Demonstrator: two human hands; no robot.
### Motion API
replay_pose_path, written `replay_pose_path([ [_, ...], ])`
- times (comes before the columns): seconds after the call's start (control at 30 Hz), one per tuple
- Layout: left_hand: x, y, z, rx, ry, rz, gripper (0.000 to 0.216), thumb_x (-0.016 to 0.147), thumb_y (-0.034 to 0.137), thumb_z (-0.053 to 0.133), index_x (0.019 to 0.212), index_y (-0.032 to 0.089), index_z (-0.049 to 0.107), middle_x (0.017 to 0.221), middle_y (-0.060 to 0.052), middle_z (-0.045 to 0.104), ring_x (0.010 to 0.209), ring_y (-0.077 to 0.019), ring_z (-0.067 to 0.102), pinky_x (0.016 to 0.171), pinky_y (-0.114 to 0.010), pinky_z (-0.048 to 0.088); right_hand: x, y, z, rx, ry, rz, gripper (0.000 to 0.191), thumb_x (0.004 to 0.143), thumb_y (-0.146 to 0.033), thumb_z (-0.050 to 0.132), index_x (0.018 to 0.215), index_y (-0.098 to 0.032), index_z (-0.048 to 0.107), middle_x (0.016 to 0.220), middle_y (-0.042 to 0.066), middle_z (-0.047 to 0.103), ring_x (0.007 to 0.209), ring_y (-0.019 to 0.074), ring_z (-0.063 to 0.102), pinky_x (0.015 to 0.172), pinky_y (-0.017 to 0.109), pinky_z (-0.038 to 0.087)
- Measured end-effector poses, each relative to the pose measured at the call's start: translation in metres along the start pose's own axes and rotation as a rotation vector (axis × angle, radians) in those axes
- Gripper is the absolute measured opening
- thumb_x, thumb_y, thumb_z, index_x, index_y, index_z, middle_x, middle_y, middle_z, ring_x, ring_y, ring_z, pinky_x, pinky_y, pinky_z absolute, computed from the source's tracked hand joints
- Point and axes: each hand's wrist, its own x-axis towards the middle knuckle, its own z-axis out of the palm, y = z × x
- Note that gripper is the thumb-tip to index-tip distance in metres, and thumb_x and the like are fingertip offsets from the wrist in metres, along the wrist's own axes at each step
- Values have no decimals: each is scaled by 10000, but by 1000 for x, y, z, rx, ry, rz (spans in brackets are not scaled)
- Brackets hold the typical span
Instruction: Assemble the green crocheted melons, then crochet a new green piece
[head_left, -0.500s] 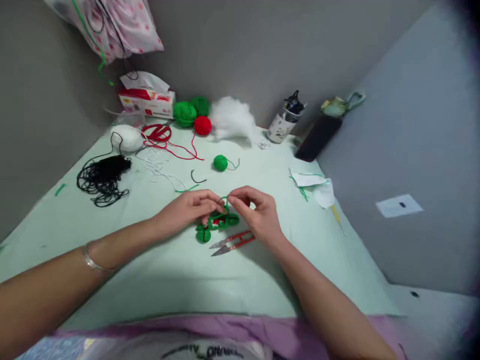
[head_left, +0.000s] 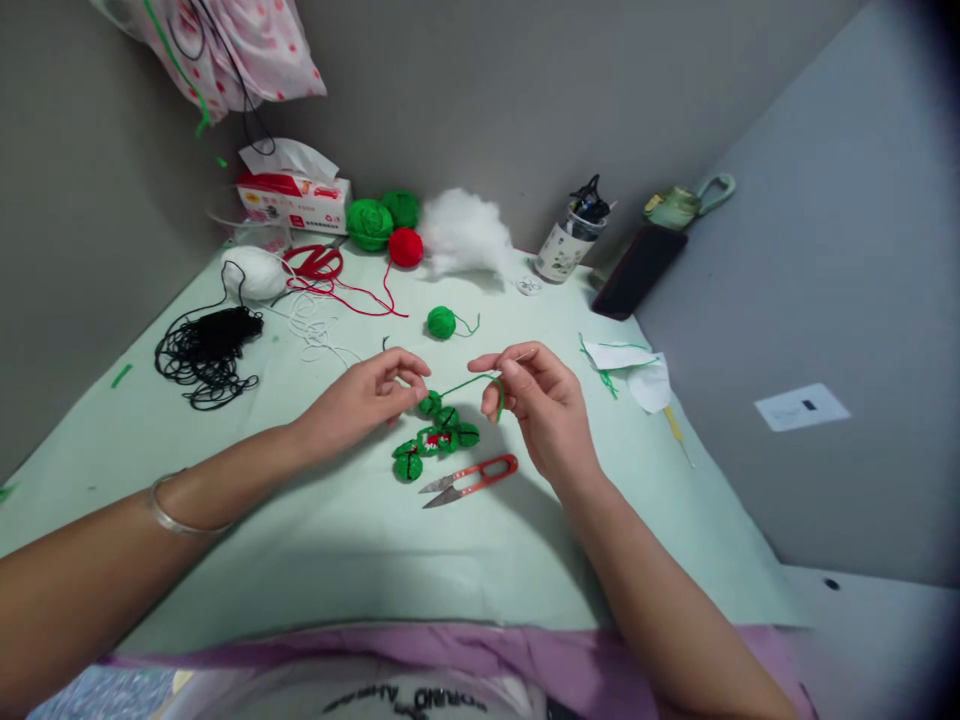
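Note:
My left hand (head_left: 369, 393) is closed, its fingertips pinching a small green crocheted ball (head_left: 430, 403). Green yarn (head_left: 466, 384) runs from that ball across to my right hand (head_left: 546, 405). Between the right thumb and fingers is a thin needle (head_left: 519, 358), and the yarn loops down beside them. Just below the left fingertips lie several more green crocheted pieces with dark lines, among them a ball (head_left: 408, 466) and a green piece with a red and white middle (head_left: 436, 440). Orange-handled thread snips (head_left: 471, 482) rest on the table in front of these.
A black yarn tangle (head_left: 210, 350), a white yarn ball (head_left: 253, 273) and red scissors (head_left: 315, 262) lie at left. Behind are a tissue box (head_left: 300, 205), white stuffing (head_left: 465, 232) and a pen cup (head_left: 566, 245). A phone (head_left: 637, 272) leans at right, near a yellow-handled hook (head_left: 675, 428).
My hands have moved apart, the right one up and to the right, with green yarn now stretched between them. The snips' handles and the small green ball have come into view.

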Motion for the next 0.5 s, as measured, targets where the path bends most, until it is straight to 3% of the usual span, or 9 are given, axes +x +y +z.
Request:
replay_pose_path([
  [0.07, 1, 1, -7, 104, -9, -2, 231, 882, 408, 664, 979, 200, 635, 785, 28, 589, 620, -123, 479, 581, -265, 374, 3, -4, -4, 42, 31, 24, 157, 916, -328, 714, 872, -217, 613, 900, 10, 770, 583, 99, 660, 531, 227, 498],
  [0.17, 2, -1, -14, 308, -183, -38, 166, 875, 373, 644, 867, 208, 650, 645, 50, 511, 602, -139, 448, 567, -267, 331, 9, -10, -12, 80, 106, 19, 177, 859, -314, 767, 841, -212, 624, 765, -10, 735, 553, 94, 639, 511, 206, 475],
  [0.33, -3, 0, -15, 557, -310, -51, 209, 838, 422, 678, 899, 224, 707, 787, 5, 643, 700, -176, 536, 619, -280, 358, 15, -13, -23, 49, 267, -25, 173, 772, -308, 837, 836, -194, 724, 647, -49, 603, 494, 41, 475, 454, 174, 349],
  [0.43, -6, 3, -10, 602, -326, -66, 268, 855, 467, 655, 949, 221, 709, 881, -19, 681, 761, -198, 578, 663, -293, 384, 14, -7, -24, -28, 237, 33, 191, 764, -355, 843, 833, -202, 750, 603, -52, 562, 487, 47, 400, 437, 193, 262],
  [0.5, -7, 4, -5, 626, -337, -54, 271, 869, 446, 634, 996, 219, 706, 945, -30, 690, 814, -209, 600, 706, -301, 401, 12, -1, -22, -103, 182, 59, 193, 774, -379, 837, 828, -211, 759, 604, -43, 573, 512, 64, 414, 455, 211, 267],
])
